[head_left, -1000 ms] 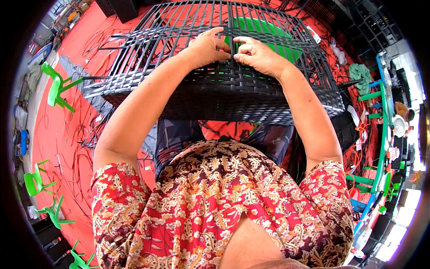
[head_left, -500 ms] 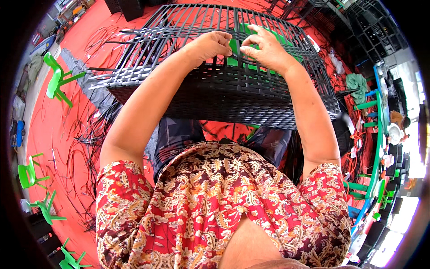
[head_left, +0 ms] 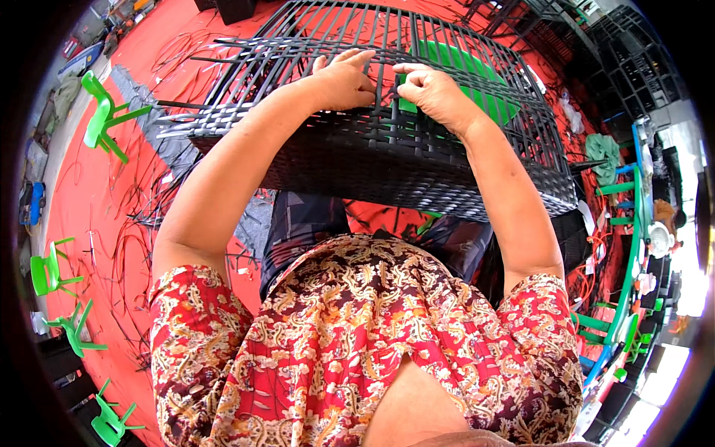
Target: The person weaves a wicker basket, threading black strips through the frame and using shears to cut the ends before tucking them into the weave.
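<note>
A half-woven black rattan panel (head_left: pixel 357 160) stands across my knees, its near side closely woven and its top made of long dark bars with loose strips crossing them. On the upper left of the weave rests my left hand (head_left: pixel 342 82), fingers apart and lying over the bars. To its right, my right hand (head_left: pixel 436 93) is closed with the index finger reaching left; a black rattan strip (head_left: pixel 389 78) seems pinched there, though the fingertips hide part of it. Between the two hands is a narrow gap.
Small green chairs (head_left: pixel 100 119) stand on the red floor covering (head_left: pixel 97 216) at left, among scattered dark strip ends. A green round seat (head_left: pixel 454 56) shows through the bars. At right are a green-and-blue frame (head_left: pixel 633 223), a green cloth (head_left: pixel 603 156) and stacked black frames (head_left: pixel 640 59).
My left hand has opened out from a pinch and lies flatter on the bars. The spread fingers of my right hand have curled in. The view has shifted slightly.
</note>
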### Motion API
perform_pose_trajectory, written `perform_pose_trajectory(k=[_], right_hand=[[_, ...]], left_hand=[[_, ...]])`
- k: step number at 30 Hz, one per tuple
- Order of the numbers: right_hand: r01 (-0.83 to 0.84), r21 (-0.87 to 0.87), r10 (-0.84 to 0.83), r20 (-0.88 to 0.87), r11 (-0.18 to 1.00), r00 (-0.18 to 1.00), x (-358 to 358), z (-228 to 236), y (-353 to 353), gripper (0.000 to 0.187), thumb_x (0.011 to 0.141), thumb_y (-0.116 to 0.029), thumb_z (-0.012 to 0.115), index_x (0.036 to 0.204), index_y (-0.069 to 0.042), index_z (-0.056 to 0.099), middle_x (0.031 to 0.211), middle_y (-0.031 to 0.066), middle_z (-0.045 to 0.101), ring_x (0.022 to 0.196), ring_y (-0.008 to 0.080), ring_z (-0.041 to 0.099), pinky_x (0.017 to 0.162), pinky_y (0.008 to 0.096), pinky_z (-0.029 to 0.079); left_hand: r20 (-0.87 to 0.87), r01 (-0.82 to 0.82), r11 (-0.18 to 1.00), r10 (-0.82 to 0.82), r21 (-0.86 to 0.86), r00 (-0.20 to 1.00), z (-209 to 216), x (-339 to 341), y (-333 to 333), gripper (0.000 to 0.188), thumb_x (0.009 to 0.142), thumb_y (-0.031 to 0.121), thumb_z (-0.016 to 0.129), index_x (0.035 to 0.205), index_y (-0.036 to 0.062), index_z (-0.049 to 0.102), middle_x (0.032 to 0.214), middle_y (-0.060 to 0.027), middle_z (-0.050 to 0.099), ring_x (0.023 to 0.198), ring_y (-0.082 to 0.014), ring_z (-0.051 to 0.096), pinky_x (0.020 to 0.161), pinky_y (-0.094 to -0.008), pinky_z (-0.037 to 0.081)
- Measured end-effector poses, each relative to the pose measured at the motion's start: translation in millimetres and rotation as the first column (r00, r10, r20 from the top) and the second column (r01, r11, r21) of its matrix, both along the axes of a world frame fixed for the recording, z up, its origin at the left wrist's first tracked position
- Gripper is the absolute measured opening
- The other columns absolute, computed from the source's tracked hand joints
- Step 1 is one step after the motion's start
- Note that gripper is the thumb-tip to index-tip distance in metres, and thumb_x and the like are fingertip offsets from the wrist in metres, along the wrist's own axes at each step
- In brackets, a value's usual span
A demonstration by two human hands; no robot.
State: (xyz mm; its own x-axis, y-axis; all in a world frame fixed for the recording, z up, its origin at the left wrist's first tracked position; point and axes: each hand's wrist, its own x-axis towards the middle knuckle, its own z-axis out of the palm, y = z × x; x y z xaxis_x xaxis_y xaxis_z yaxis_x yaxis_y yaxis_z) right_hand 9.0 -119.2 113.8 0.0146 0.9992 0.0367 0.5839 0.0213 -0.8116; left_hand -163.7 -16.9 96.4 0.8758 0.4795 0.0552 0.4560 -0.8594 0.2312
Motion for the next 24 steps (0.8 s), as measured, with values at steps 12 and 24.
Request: perform_pose_trajectory(k=[12, 24], right_hand=[[-0.066, 0.176, -0.039, 0.531, 0.982, 0.847, -3, 0, 4, 0.026, 0.078, -0.032, 0.06, 0.08, -0.006, 0.064, 0.128, 0.0166, 0.044, 0.121, 0.0318, 0.038, 0.098, 0.0389, 0.031], [-0.182, 0.024, 0.174, 0.185, 0.983, 0.967, -31, 5, 36, 0.026, 0.083, -0.025, 0.058, 0.085, 0.0, 0.063, 0.128, 0.016, 0.045, 0.118, 0.0245, 0.041, 0.096, 0.0335, 0.032]], left_hand=[[0.385, 0.295, 0.853, -0.122, -0.43, 0.915, -6, 8, 19, 0.011, 0.069, 0.014, 0.064, 0.076, 0.0055, 0.066, 0.125, -0.0151, 0.045, 0.106, -0.0217, 0.049, 0.091, -0.0329, 0.037], [0.394, 0.196, 0.879, -0.01, -0.435, 0.919, 16, -52, 38, 0.017, 0.077, 0.016, 0.062, 0.084, 0.0008, 0.066, 0.125, -0.0147, 0.046, 0.095, -0.0175, 0.052, 0.082, -0.029, 0.039]])
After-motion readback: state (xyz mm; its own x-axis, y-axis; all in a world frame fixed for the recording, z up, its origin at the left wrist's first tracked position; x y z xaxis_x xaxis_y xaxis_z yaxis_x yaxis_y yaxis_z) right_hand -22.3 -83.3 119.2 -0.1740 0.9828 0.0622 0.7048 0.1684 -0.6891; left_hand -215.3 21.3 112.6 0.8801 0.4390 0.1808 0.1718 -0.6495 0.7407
